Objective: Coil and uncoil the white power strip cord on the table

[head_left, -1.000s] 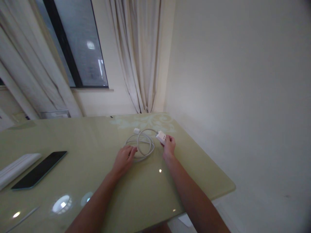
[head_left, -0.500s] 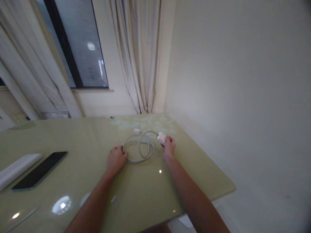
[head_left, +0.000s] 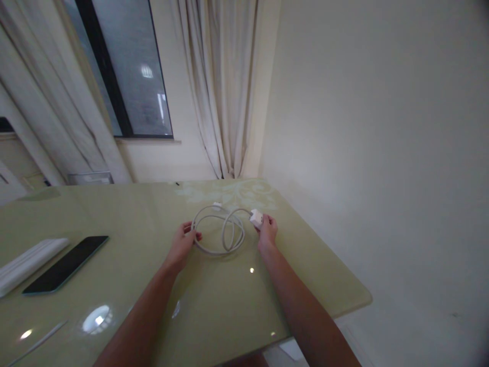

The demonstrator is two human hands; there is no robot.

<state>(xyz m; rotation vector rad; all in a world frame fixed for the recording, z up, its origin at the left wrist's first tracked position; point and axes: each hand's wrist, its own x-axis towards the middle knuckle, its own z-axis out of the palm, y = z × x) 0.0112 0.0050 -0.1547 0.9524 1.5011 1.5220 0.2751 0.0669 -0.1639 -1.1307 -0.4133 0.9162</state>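
A pale charging cable (head_left: 214, 253) lies in loose loops over the glossy green table. My left hand (head_left: 184, 243) pinches the left side of the loops between thumb and fingers. At the cable's right end is a white power adapter (head_left: 256, 218), gripped from its right side by my right hand (head_left: 268, 232). A second small white block (head_left: 217, 206) sits behind the loops, partly covered by the cable; whether it is joined to the cable I cannot tell.
On the left lie a dark flat tablet (head_left: 66, 265) and a long white object (head_left: 32, 262). A thin white stick or cord (head_left: 38, 344) is at the lower left. The table (head_left: 324, 275) ends at a rounded right corner, with a wall beyond. Curtains (head_left: 225, 92) hang behind.
My left hand has lifted a little and taken the left side of the cable loops up with it. The cable now passes in front of the small white block. My right hand barely moved.
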